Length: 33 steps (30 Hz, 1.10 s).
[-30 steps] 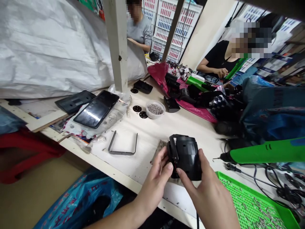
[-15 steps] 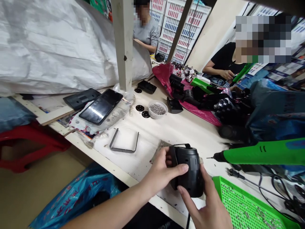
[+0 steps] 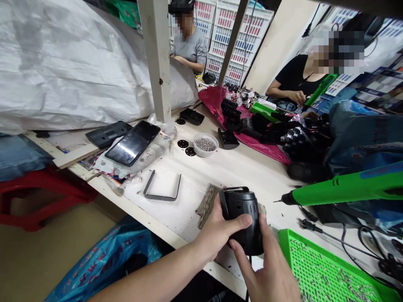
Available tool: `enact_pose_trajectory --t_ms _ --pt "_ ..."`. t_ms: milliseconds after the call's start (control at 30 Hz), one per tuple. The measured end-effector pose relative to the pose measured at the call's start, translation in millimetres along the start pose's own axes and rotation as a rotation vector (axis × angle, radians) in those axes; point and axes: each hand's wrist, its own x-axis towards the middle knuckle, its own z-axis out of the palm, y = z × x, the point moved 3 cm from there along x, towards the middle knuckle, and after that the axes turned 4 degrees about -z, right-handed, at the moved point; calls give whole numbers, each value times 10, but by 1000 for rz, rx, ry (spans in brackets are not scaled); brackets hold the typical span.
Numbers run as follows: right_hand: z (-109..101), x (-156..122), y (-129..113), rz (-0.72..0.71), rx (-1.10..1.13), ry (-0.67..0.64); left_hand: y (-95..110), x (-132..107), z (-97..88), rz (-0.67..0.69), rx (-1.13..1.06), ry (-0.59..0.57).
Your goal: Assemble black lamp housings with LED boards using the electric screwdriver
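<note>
At the far left, well apart from the black plastic housing [image 3: 242, 222], a red stool [image 3: 40, 201] is seen, with a blue plastic bag [image 3: 107, 262] below the bench edge nearer the housing. A large white woven sack [image 3: 63, 54] is heaped beyond the housing and to its left. Left of the housing, a black glass panel [image 3: 132, 142] lies on a crumpled clear plastic sheet [image 3: 138, 157], and a thin grey U-shaped metal bracket [image 3: 147, 191] lies flat on the white bench [image 3: 189, 176]. Just left of the housing, a ridged metal plate [image 3: 206, 205] rests tilted.

The housing is held above the bench, its long axis nearly upright, with its rounded top pointing away from the wearer and a thin black loop across that top. The left hand [image 3: 217, 235] is closed around it, thumb laid across the smooth front and the other fingers hidden behind. The curled fingers [image 3: 248, 268] of the right hand [image 3: 267, 272] press its lower right side.

Beyond the housing, a small bowl of steel balls [image 3: 205, 145] is seen. To the right lie a green power drill [image 3: 346, 191] and a green perforated tray [image 3: 327, 268].
</note>
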Motion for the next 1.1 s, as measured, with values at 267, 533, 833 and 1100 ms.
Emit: enact_pose_trajectory --t_ms 267,533,833,1100 --pt "26 38 -1 -178 -116 27 27 27 7 -64 -26 81" --pt "16 59 -49 -182 -115 47 38 64 -1 -153 -76 93" --pt "196 8 -61 -163 -133 75 55 108 110 -115 -136 210" --pt "233 -1 30 -128 -27 40 5 71 145 -37 -45 212"
